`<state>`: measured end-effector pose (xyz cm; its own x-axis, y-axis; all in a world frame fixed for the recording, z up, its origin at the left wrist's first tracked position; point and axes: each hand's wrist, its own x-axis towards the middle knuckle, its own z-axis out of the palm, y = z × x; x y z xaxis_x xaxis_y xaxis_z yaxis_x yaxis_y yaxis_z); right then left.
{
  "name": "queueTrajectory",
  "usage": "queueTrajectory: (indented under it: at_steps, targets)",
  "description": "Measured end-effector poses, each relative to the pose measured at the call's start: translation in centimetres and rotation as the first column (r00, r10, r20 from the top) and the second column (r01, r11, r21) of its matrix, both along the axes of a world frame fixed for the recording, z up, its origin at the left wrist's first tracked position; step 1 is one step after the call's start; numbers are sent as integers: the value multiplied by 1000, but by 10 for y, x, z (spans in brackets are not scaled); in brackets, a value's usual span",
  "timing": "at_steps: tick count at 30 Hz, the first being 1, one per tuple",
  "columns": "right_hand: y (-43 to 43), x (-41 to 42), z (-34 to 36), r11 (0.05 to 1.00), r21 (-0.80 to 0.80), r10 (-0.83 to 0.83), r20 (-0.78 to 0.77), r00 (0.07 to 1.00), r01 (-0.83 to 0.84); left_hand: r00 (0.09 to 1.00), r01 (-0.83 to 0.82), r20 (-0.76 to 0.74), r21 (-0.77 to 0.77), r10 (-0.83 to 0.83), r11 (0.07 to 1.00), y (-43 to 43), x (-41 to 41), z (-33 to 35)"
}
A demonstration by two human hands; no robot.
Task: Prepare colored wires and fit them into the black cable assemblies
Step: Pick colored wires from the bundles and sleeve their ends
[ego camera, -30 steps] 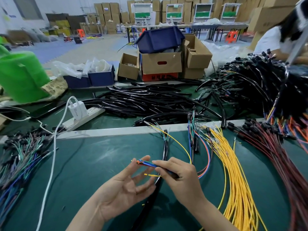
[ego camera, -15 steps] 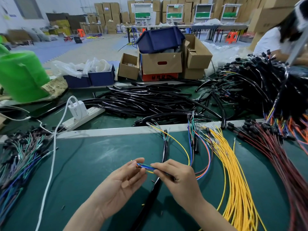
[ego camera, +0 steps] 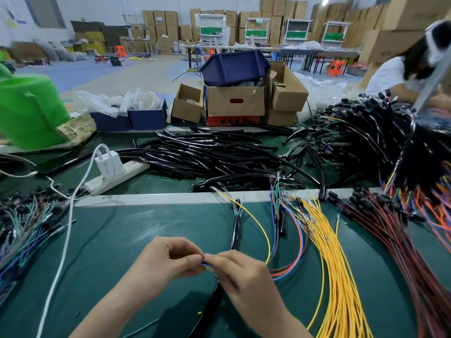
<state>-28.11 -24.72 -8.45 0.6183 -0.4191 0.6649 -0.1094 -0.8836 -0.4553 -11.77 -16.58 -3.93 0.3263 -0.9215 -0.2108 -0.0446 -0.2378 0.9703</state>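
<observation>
Bundling, I judge: fingers (ego camera: 191,259) of left hand (ego camera: 168,262) and right hand (ego camera: 244,276) pinch the colored wires (ego camera: 205,264); next, thread them into black cable (ego camera: 214,297) just below.

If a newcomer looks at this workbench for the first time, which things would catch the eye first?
Near the front centre, the left hand and right hand pinch thin blue and yellow wire ends between them. To their right fans a bright bundle of yellow wires; behind them sprawls a heap of glossy black cable tubes.
</observation>
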Motion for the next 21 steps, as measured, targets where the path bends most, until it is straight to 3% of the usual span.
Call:
queueTrajectory:
  at_steps: [5,8,12,14,17,21]
  targets:
    - [-1,3,-3,998,64,-3,127,992,-5,997,20,-75,-1,-20,1000,-8,-1,4]
    - [-2,3,-1,986,167,-8,208,978,-27,963,-17,-268,-21,11,1000,-9,-1,2]
    - [-5,0,3,854,501,-21,296,955,-136,761,-81,-645,11,68,997,-12,-8,-1]
    - [-6,-2,2,820,554,-29,292,956,-144,654,-92,-750,49,98,995,-14,-14,-4]
    - [-5,-2,1,806,571,-18,285,958,-155,553,-34,-829,73,80,997,-13,-19,-5]
    - [-5,-1,-1,788,594,2,258,966,-161,532,-65,-840,88,110,994,-12,-14,-12]
